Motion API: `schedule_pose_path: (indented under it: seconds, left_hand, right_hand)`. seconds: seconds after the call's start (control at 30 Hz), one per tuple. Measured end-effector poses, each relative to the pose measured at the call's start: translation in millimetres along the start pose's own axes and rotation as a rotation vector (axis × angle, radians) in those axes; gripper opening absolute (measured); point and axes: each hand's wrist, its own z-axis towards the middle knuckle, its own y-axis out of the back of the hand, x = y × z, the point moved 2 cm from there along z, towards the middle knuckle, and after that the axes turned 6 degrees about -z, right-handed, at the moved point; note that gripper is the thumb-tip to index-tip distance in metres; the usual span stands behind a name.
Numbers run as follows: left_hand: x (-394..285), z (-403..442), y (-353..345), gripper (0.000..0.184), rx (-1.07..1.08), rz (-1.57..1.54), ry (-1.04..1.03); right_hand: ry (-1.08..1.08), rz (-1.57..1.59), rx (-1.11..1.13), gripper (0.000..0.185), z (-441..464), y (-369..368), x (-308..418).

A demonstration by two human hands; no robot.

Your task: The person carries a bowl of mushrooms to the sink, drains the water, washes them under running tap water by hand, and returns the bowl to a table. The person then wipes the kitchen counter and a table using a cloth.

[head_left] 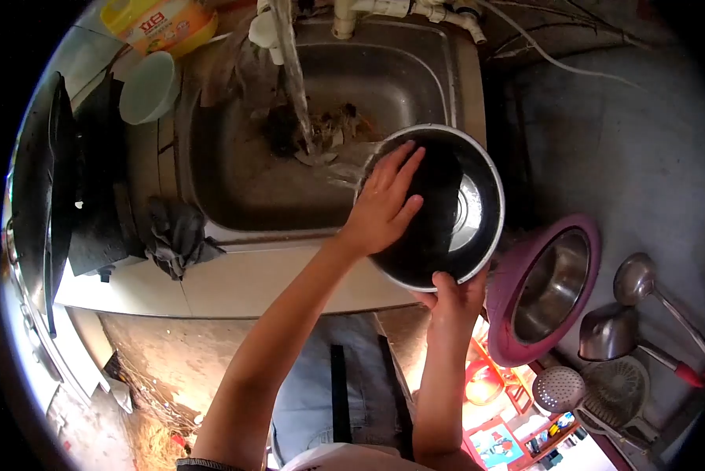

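Observation:
A round metal bowl [478, 184], dark inside with a bright rim, tilts over the right edge of the steel sink [242, 216]. My right hand [454, 297] grips its near rim, thumb on top and fingers underneath. Across the bowl's left side lies my left hand [385, 200], open, its fingers stretched over the rim and the inside. Water [348, 163] spills from the bowl's left edge into the sink. A stream from above [293, 78] also falls there, onto dark scraps and peelings [333, 129] at the bottom.
A pale green bowl [150, 88] and a yellow jug [160, 23] stand left of the sink. A dark cloth [178, 235] lies on the counter edge. To the right are a pink-rimmed basin [505, 306], a ladle [635, 276], a red-handled scoop [610, 331] and strainers [558, 389].

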Motion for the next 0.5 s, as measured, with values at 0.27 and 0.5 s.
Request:
schedule_pose_path:
  seconds: [0.27,0.5]
  left_hand:
    - [0,1,-4,0.057,-0.046,-0.044,-0.013]
    - [0,5,-7,0.057,-0.087,-0.034,-0.032]
  right_hand:
    - [0.050,-0.056,0.034,0.075,3,2,3]
    - [0.104,-0.117,0.044,0.085,-2,-3,15]
